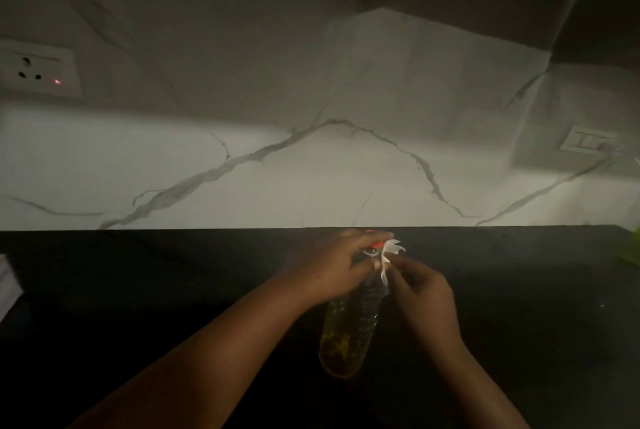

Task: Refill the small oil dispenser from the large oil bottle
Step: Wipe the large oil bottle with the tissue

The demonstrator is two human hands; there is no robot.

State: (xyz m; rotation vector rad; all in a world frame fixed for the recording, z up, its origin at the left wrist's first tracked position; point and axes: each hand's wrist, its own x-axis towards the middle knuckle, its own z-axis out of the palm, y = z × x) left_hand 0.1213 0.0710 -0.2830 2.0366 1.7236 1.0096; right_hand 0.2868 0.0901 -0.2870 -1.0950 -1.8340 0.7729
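Note:
A clear ribbed oil bottle (348,331) with yellow oil in its lower part stands on the dark counter (156,290). My left hand (332,269) grips its neck and covers most of a red cap (375,244). My right hand (420,293) pinches a white torn strip (389,260) that hangs at the neck just below the cap. The small dispenser is not in view.
A white marble backsplash (311,168) rises behind the counter. A wall socket (38,68) with a red light sits far left, a switch plate (587,142) at the right. Something green (633,248) shows at the right edge, a pale object (8,286) at the left edge.

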